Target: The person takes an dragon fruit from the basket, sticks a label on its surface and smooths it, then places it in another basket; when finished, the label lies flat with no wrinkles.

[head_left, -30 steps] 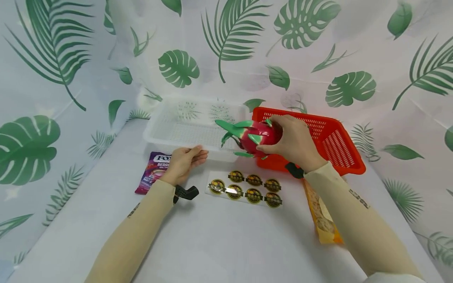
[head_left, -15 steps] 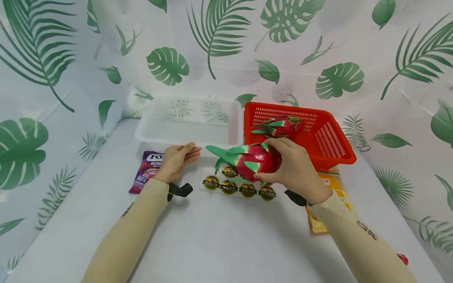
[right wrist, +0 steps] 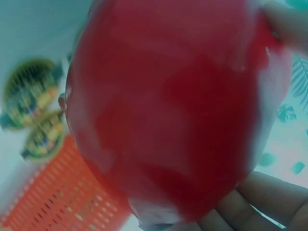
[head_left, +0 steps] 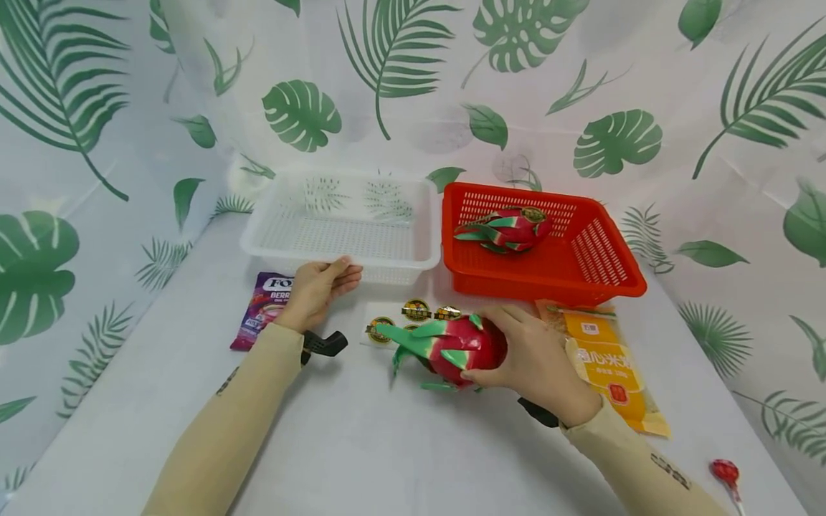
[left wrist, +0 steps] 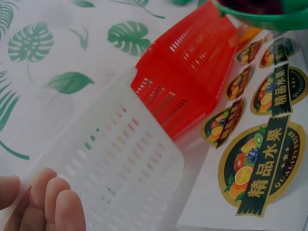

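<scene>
Over the last second the right hand (head_left: 535, 358) has brought its dragon fruit (head_left: 464, 351) from the red basket's (head_left: 516, 287) near-left corner toward the person, in front of that basket, where the fruit now hides several stickers on the sheet (head_left: 416, 309). Uncovered since: a second dragon fruit (head_left: 510, 231) inside the red basket, the yellow packet's (head_left: 609, 369) front before it, and a lollipop (head_left: 725, 470) nearer the person.

- The left hand (head_left: 319, 290) has bent fingers (left wrist: 69, 211), with the thumb (left wrist: 7, 191) close to them.
- The right hand (head_left: 538, 358), nearer to the body, makes a curved grip, thumb apart from fingers.
- Behind the hands, the left forearm (head_left: 248, 423) and right forearm (head_left: 635, 459) slant outward in beige sleeves.
</scene>
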Motion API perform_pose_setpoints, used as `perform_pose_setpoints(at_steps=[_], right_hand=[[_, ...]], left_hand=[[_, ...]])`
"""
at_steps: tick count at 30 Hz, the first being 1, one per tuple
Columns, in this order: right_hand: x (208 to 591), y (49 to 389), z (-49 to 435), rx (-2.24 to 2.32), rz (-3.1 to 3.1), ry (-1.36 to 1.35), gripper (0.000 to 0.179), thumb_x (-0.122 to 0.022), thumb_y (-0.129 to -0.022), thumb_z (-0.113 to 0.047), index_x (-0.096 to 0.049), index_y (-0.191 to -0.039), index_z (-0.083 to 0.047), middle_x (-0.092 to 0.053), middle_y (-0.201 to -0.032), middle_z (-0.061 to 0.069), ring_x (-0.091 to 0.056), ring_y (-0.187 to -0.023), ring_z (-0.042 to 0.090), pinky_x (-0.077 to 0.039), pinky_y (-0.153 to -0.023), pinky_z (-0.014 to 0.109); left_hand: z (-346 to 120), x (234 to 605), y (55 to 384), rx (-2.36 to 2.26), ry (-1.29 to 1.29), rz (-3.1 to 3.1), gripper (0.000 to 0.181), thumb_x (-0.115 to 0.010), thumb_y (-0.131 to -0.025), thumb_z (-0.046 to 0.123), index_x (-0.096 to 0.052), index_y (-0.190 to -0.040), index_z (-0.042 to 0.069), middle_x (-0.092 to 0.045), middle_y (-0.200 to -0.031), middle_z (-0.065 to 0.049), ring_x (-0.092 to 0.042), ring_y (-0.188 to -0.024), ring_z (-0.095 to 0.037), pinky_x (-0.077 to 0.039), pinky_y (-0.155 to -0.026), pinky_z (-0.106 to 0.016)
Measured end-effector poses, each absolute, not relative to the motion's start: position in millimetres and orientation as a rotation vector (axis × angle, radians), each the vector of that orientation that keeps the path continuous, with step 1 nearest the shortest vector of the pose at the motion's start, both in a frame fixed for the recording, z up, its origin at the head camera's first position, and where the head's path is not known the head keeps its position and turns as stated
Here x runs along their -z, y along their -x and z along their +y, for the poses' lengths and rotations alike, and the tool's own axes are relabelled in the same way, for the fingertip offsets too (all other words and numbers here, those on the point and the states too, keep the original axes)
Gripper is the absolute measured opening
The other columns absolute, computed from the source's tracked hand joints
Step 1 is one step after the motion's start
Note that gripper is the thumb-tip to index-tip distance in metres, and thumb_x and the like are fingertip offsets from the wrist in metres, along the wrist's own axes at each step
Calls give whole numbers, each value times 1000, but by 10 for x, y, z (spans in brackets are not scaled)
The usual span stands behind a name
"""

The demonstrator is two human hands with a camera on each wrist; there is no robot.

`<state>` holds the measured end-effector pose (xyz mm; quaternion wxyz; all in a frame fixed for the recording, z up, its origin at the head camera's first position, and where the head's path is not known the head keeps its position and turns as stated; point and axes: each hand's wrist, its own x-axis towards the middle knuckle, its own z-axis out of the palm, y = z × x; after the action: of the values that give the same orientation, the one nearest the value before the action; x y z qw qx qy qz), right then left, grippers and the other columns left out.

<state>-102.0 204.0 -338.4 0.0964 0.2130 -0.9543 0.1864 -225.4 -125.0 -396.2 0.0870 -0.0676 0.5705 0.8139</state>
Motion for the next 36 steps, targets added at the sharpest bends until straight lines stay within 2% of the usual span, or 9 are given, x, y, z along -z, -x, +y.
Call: perform_pose_setpoints(at_steps=[6, 21, 29, 36], right_hand=[[3480, 860, 2041, -568, -2868, -634, 83, -101, -63, -40, -66, -131, -7, -71, -122, 10, -68, -105, 25, -64, -88, 45], [3531, 585, 2039, -557, -2865, -685, 84, -103, -58, -41, -67, -127, -9, -67, -114, 2, -65, -99, 15, -64, -84, 37], [3503, 583, 2023, -575, -2940, -677, 83, -100, -64, -43, -64, -132, -13, -64, -119, -1, -62, -103, 13, -63, -85, 37], [3509, 628, 2037, -590, -2996, -687, 85, -98, -65, -48, -63, -134, -15, -63, -123, 0, -62, -106, 14, -62, -87, 38]], left_hand=[[-1250, 3943, 2267, -2424, 194, 1718, 30, -57, -107, 16, -62, -122, -9, -78, -83, 3, -76, -79, -8, -62, -80, -20], [-1229, 3951, 2238, -2455, 197, 1706, 20, -58, -107, 17, -64, -109, -2, -78, -82, 3, -77, -80, -9, -62, -80, -21], [-1218, 3937, 2233, -2441, 201, 1717, 21, -59, -107, 18, -64, -111, -2, -79, -85, 2, -77, -84, -10, -62, -82, -21], [-1217, 3941, 2228, -2414, 237, 1726, 25, -57, -108, 19, -63, -118, -3, -78, -86, 3, -76, -84, -9, -62, -83, -21]])
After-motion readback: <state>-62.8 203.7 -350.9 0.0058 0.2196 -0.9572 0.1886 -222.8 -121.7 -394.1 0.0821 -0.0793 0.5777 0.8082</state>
